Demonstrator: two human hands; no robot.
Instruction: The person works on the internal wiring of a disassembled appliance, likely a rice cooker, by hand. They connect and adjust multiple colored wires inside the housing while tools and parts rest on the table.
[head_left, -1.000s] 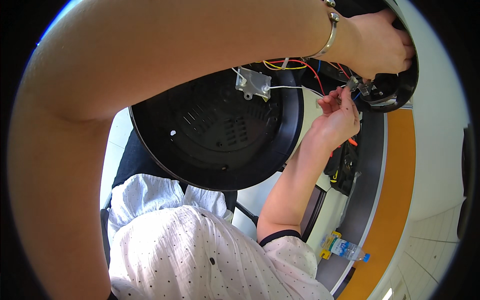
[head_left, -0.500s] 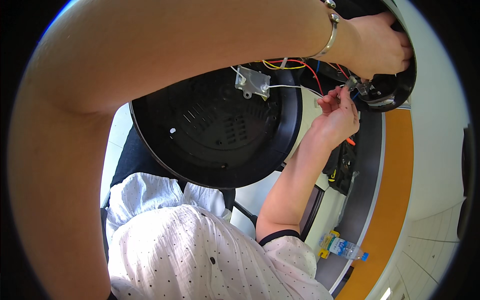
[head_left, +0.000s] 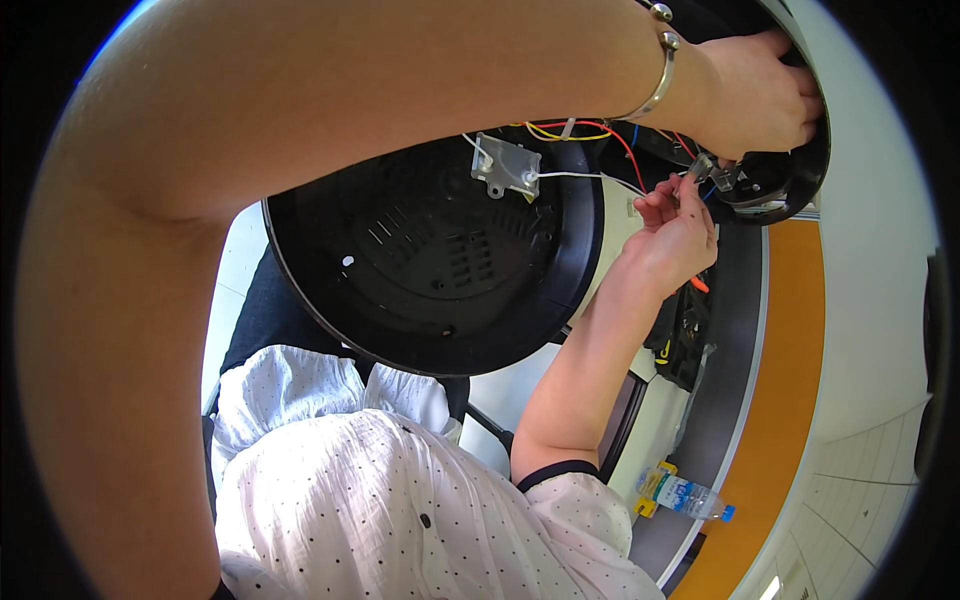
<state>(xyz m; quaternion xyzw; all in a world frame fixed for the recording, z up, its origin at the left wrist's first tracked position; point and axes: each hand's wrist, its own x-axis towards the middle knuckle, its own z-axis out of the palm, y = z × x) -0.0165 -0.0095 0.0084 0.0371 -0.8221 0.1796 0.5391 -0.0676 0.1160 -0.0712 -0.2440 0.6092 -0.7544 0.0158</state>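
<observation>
My left hand (head_left: pixel 760 100), a metal bracelet at its wrist, reaches across the top and grips a black housing (head_left: pixel 795 190) at the upper right, fingers curled at its inner rim. My right hand (head_left: pixel 672 230) pinches a small clear connector (head_left: pixel 703 170) among red, blue and white wires inside that housing. A large round black plastic shell (head_left: pixel 420 280) with vent slots lies beside it. On this shell sits a translucent rectangular module (head_left: pixel 506 166) with white leads; red and yellow wires (head_left: pixel 570 133) run behind it, partly hidden by my left forearm.
To the right are a black tool holder (head_left: pixel 680 350) with orange and yellow handles, an orange panel (head_left: pixel 790 340) and a plastic bottle (head_left: pixel 690 497) with a blue cap on a grey surface. Dark fabric and a pale floor (head_left: pixel 230 270) show beneath the shell.
The housing and my left hand have shifted very slightly left and down. Both hands keep their holds, and little else differs.
</observation>
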